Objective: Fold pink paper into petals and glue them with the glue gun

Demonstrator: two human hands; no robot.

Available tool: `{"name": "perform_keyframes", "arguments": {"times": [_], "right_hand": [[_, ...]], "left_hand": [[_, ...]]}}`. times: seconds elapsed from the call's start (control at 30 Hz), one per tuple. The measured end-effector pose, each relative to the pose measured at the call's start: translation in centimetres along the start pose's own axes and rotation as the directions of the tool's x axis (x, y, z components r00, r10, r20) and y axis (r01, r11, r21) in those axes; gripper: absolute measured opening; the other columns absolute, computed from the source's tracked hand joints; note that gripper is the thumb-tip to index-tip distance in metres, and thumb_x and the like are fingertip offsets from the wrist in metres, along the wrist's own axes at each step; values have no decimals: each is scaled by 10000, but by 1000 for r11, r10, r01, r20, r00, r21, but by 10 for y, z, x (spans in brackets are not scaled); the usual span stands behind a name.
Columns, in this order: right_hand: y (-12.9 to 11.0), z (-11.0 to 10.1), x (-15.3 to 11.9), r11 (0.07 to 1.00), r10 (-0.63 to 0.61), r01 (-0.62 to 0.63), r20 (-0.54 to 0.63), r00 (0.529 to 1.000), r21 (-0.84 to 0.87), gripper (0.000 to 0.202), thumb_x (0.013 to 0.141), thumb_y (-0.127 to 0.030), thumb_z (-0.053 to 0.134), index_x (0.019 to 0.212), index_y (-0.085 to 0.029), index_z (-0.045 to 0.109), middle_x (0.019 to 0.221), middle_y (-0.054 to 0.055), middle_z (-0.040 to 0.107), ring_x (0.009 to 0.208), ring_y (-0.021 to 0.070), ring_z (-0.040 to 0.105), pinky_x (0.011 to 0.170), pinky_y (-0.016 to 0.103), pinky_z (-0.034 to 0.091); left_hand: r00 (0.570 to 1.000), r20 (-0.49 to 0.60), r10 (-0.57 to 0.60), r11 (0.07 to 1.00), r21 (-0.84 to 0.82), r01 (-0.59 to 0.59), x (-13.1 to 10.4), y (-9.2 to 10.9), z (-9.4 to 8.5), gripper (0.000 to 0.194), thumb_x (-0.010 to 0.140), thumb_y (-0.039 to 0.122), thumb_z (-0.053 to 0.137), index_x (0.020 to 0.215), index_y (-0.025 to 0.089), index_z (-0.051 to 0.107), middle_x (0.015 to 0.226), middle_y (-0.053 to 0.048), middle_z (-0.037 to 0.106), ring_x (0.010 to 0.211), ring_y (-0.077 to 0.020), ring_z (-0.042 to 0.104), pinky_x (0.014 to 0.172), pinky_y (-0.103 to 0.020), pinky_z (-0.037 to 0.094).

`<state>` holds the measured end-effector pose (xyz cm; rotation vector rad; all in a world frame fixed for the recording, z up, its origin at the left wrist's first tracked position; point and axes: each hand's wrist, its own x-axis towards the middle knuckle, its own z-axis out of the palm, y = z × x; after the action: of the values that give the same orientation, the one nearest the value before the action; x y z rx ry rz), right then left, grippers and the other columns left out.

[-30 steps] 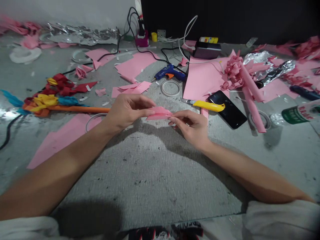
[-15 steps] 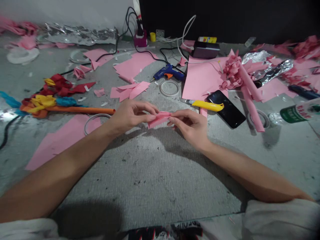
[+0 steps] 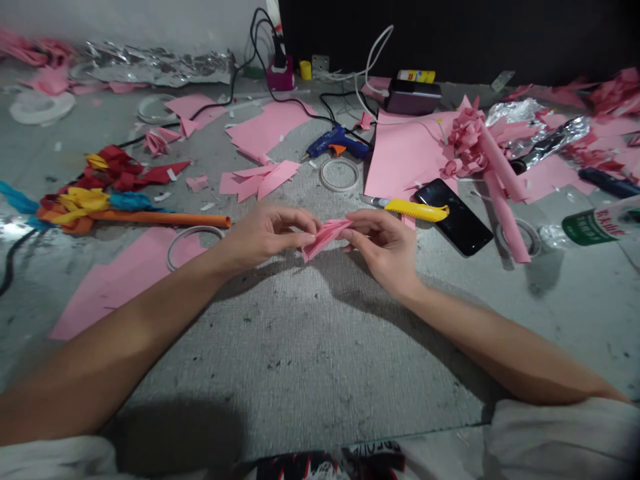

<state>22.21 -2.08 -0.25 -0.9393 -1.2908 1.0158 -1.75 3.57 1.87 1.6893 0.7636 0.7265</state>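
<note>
A small folded piece of pink paper (image 3: 324,239) is held between my two hands, just above the grey table (image 3: 300,347). My left hand (image 3: 273,233) pinches its left side between thumb and fingers. At its right end, my right hand (image 3: 383,243) grips it with thumb and index finger. The folds lie in thin layers, slanting up to the right. Behind my right hand lie a yellow cutter (image 3: 417,210) and a black phone (image 3: 454,217).
Beyond the hands are a blue glue gun (image 3: 337,142), a tape roll (image 3: 339,175) and pink sheets (image 3: 407,157). Orange-stemmed paper flowers (image 3: 160,219) lie left. To the right are a rolled pink stem (image 3: 505,213) and a bottle (image 3: 600,223).
The folded pink paper has tilted, its right end now higher. Its layered folds show more, and my right fingers have shifted slightly up on it.
</note>
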Motion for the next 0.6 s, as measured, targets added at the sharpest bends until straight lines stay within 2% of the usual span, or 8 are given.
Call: {"name": "perform_keyframes", "arguments": {"times": [0.13,0.3,0.6], "right_hand": [[0,0,1,1000,19,-19,-5,1000,-3,202,904,-292,888,1085,-252,808,961,9,823,831,167,797,676,279,721],[0,1,1,1000,17,-17,-1,1000,13,197,894,-289,893,1068,-263,803,942,2,817,817,164,792,663,275,711],[0,0,0,1000,6,-6,-10,1000,-12,200,895,-305,892,1076,-273,814,970,3,835,825,168,801,665,278,716]], "left_hand": [[1000,-18,6,1000,9,-5,-1,-1,2,90,907,328,846,884,243,824,1107,-50,821,1076,-209,768,954,-307,598],[998,-58,18,1000,18,-16,-1,-3,6,103,917,336,839,891,238,820,1064,-44,814,991,-197,749,917,-325,596],[998,-59,10,998,-64,-14,-2,-2,12,64,866,249,869,893,226,816,995,-29,807,941,-169,750,878,-295,591]]}}
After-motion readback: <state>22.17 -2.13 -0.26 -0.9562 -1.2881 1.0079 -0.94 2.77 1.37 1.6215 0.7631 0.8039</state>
